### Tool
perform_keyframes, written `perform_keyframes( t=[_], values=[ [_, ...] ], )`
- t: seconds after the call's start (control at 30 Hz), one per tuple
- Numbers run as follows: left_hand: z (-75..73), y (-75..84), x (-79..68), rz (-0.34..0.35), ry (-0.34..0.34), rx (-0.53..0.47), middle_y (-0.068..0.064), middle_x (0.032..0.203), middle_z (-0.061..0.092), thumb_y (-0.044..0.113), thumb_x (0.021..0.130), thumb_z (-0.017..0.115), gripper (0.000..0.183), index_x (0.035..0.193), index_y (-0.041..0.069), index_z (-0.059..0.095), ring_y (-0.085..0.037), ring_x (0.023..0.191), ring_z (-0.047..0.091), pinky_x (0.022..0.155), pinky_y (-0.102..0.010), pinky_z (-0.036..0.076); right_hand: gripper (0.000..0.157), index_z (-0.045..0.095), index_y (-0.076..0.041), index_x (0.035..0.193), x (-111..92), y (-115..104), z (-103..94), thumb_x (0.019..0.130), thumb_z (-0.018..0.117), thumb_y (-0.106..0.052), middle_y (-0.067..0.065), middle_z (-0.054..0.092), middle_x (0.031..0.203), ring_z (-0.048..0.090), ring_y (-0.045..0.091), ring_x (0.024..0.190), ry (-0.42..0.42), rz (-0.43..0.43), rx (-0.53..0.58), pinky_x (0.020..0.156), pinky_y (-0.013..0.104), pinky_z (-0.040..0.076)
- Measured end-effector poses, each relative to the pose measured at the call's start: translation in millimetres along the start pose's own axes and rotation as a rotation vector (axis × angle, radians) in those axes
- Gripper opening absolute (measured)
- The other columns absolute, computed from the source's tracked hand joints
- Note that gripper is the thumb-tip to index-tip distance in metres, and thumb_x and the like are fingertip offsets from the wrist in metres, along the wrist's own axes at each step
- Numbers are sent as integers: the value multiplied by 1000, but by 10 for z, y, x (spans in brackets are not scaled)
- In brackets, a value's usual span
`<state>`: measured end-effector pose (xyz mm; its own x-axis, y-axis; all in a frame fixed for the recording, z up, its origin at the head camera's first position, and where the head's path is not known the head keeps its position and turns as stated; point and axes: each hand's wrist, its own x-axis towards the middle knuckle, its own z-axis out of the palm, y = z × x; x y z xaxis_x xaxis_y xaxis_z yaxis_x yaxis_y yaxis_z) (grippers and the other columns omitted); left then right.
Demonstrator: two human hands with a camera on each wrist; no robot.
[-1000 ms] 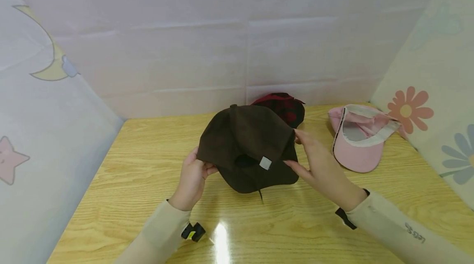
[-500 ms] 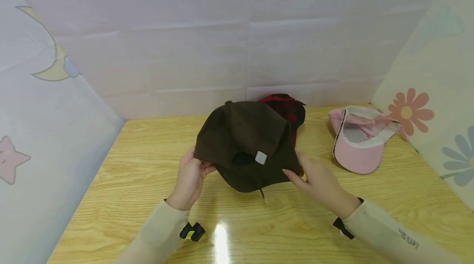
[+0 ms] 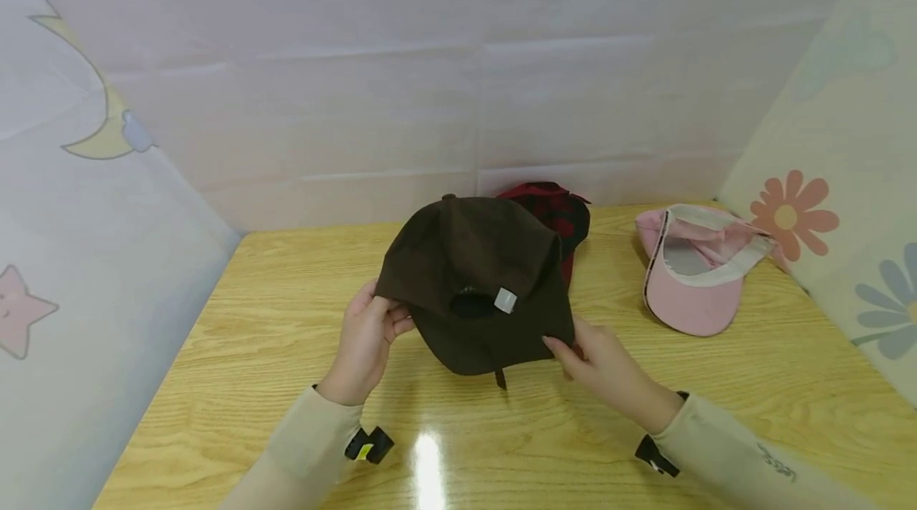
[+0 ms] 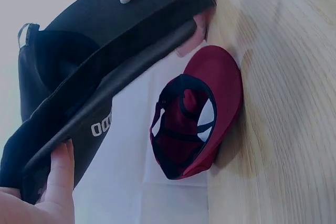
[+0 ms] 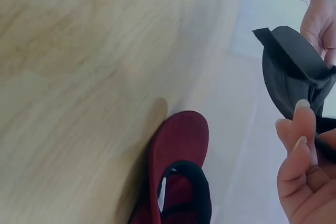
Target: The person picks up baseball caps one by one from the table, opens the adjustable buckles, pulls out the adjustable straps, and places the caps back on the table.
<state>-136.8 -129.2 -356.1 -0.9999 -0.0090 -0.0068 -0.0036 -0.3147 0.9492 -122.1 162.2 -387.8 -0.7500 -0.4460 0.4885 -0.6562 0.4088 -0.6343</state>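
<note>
Both hands hold a dark brown baseball cap (image 3: 494,239) above the table. Its back opening and a small white tag face the head camera, and a strap end hangs below. My left hand (image 3: 365,343) grips the cap's left edge, with the thumb and fingers on either side of the fabric. On the right, my right hand (image 3: 609,367) pinches the corner of the brim between thumb and fingers. In the left wrist view, light lettering shows on the dark cap (image 4: 73,56). The right wrist view catches the right hand (image 5: 310,166) at the brim's edge.
Behind the held cap, a red and black cap (image 3: 562,216) stands on the wooden table (image 3: 286,295), partly hidden. A pink cap (image 3: 695,303) lies at the right, its inside showing. Printed fabric walls (image 3: 358,96) enclose the table at the back and both sides.
My right hand has slid down from the cap's upper right edge to the brim corner and now pinches it. The cap has shifted slightly left; my left hand keeps its grip.
</note>
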Motion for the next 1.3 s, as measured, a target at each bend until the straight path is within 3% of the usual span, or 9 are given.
perform_keyframes(
  t=[0.27,0.57,0.7,0.93,1.3],
  values=[
    [-14,-5,-21,12,-38,30,-5,86,65,14,105,42,18,107,0,52,-15,76,65,70,-29,55,24,52,-9,85,2,20,83,85,65,11,-9,53,54,36,-5,43,34,-36,40,37,13,29],
    [10,-64,-80,-41,-101,150,-7,93,67,15,103,48,31,122,-9,52,-14,79,67,73,-29,55,19,52,-7,83,1,-34,125,90,62,7,-8,54,54,39,1,43,30,88,97,38,19,31],
    [16,-87,-130,-72,-162,229,-12,96,69,15,102,51,31,121,-9,54,-15,81,67,75,-31,55,18,52,-6,83,41,-77,148,90,62,7,-6,54,53,45,6,44,45,70,123,40,19,33],
    [-2,-121,-185,-94,-293,344,-16,113,67,18,100,56,34,122,-7,56,-20,97,67,85,-38,54,17,53,-5,85,78,-69,204,89,62,9,-5,56,53,45,3,44,67,8,164,38,17,31],
    [-12,-163,-227,-98,-301,347,-19,114,65,10,98,59,33,124,-9,54,-28,101,65,85,-40,54,15,52,-4,85,116,-79,237,92,60,7,-1,57,53,49,2,47,69,12,223,40,19,35]
  ],
)
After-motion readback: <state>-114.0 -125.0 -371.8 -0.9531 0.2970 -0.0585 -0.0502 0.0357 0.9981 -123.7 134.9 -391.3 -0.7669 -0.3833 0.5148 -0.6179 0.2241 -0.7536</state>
